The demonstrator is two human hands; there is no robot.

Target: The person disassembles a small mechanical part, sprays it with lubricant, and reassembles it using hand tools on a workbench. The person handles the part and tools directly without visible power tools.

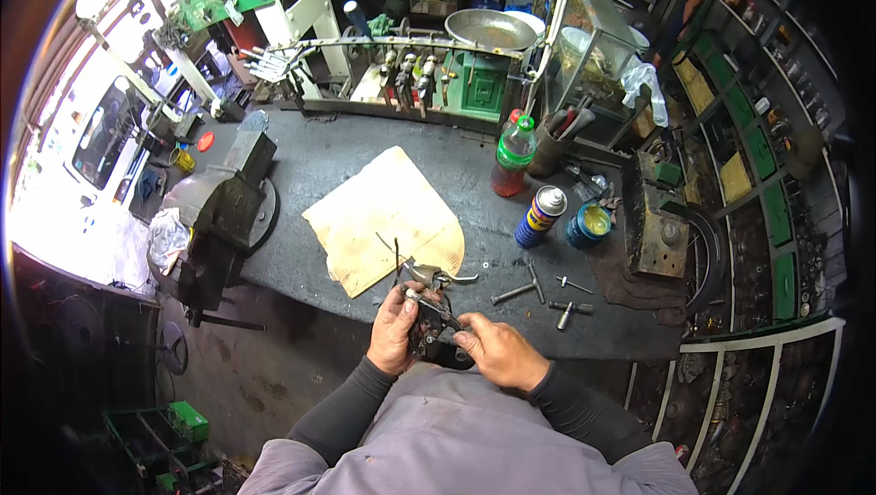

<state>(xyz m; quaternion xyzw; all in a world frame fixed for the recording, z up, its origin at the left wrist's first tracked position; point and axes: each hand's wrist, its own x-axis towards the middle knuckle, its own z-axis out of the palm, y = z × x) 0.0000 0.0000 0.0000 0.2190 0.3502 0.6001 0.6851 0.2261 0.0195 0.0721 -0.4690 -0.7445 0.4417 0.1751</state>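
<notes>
At the bench's front edge, close to my body, I hold a dark mechanical part [432,342] with some bright metal on it. My left hand [392,335] closes on its left side, thumb up. The fingers of my right hand [504,351] pinch its right side; a slim silver and dark piece spans between both hands, and I cannot tell whether it is a separate tool. Just beyond sits a silver metal fitting [425,273] with a curved lever, and a thin dark cable rises over the yellowish cloth [388,212]. My palms hide much of the part.
A bench vise [224,194] stands left. T-handle wrenches [520,290] lie to the right. Behind them are a spray can [542,215], an open blue tin [589,224] and a bottle of red liquid [514,156]. A metal block [659,221] is at far right.
</notes>
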